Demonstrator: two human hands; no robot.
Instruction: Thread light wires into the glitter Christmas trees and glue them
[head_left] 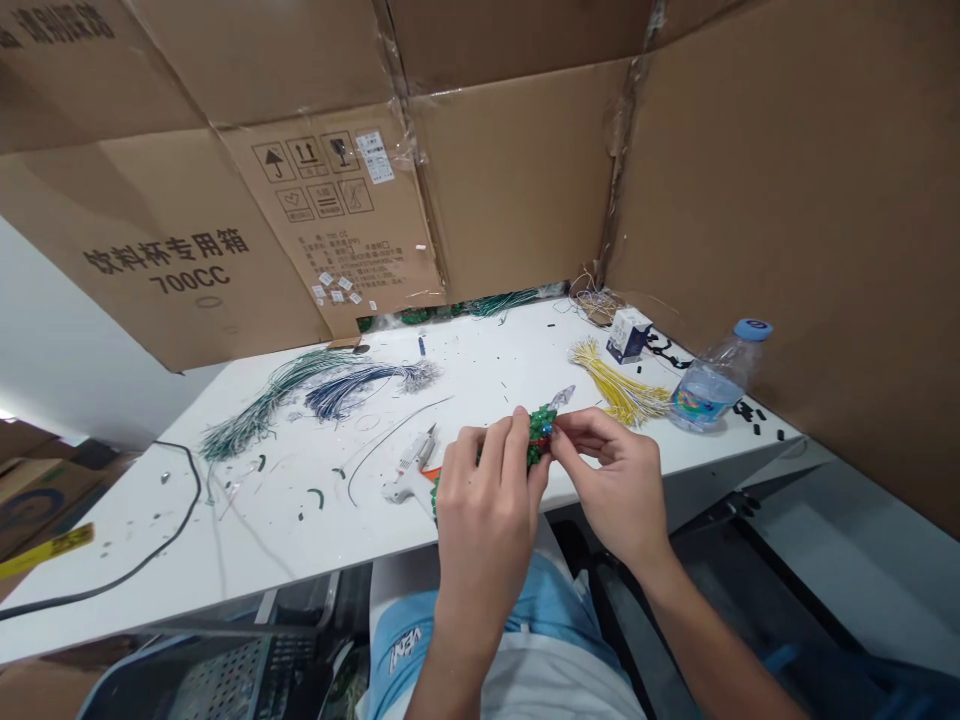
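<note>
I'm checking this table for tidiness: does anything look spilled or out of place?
Yes: small green scraps lie strewn on the left of the table, and short black bits lie scattered beside the water bottle. They look stray against the gathered yellow strands.

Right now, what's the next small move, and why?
Probably a light press by the right hand on the green beaded piece: that hand's fingers are at its right side, while the left hand grips the other side and could brace it.
</note>
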